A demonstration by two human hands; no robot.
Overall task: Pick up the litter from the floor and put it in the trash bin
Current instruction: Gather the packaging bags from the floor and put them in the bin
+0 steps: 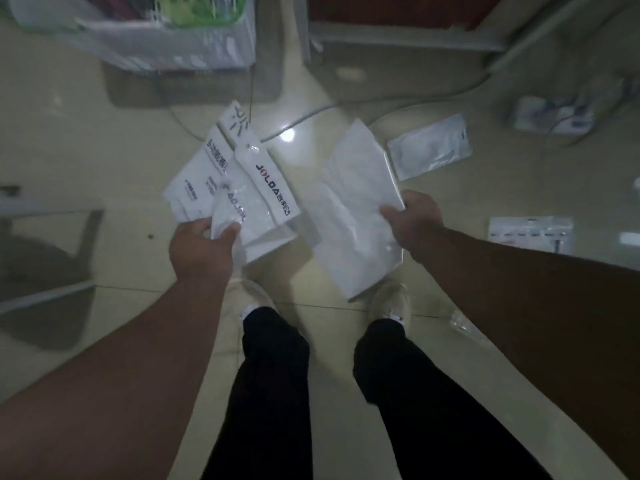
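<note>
My left hand (202,245) grips a fan of several white printed packets (239,181), one marked JOLOA, held over the floor. A large plain white plastic bag (349,209) hangs from my right hand (412,220), pinched at its right edge. More litter lies on the tiled floor: a white packet (429,150) beyond my right hand, another packet (530,232) at the right, and a clear wrapper (464,323) by my right forearm. The trash bin (166,32), lined with a white bag, stands at the top left.
A grey cabinet base (398,36) stands at the top right, with white cables (311,116) trailing over the floor. A power strip with plugs (554,114) lies at the far right. A metal frame (45,265) sits at the left. My shoes and dark trousers are below.
</note>
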